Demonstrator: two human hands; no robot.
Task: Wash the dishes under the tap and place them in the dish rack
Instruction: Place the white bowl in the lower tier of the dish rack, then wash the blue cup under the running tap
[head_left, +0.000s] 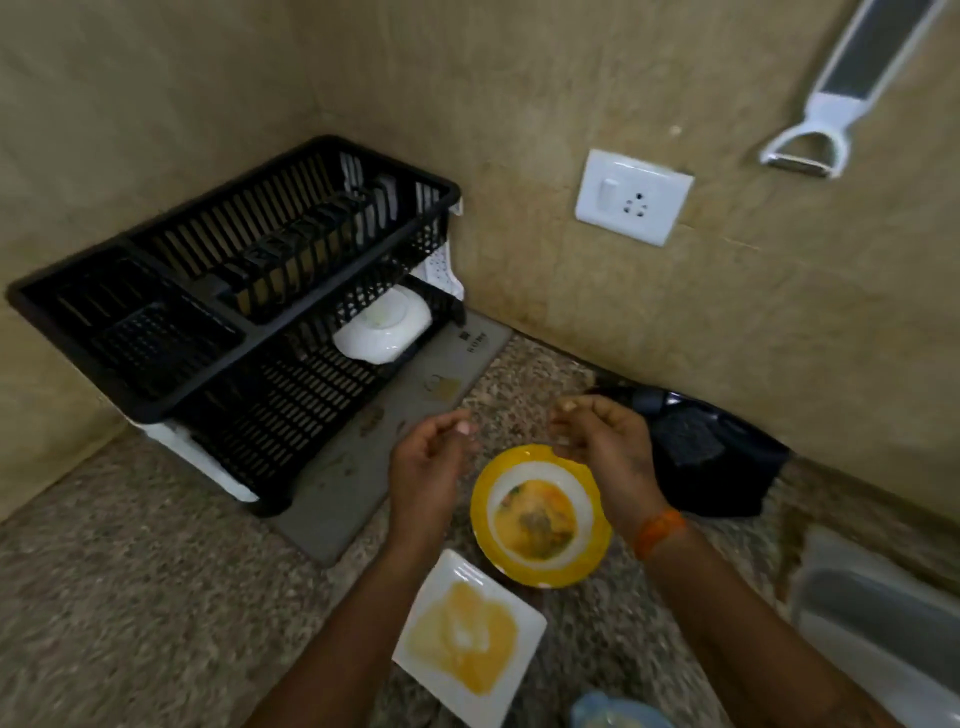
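A round yellow-rimmed plate (540, 514) smeared with orange food lies on the speckled counter. Just in front of it sits a square white plate (470, 636) with yellow residue. My left hand (428, 462) hovers to the left of the yellow plate, fingers loosely curled and empty. My right hand (605, 447) hovers over the plate's far right rim, also empty; an orange band is on that wrist. A black two-tier dish rack (156, 374) stands in the corner at the left. A white bowl (384, 325) lies on its lower tier.
A grey mat (343, 478) lies under the rack. A black object (717, 457) rests against the wall on the right. A wall socket (634, 197) and a hanging peeler (831, 98) are above. A pale blue dish (618, 714) shows at the bottom edge, and a sink edge (883, 613) at the right.
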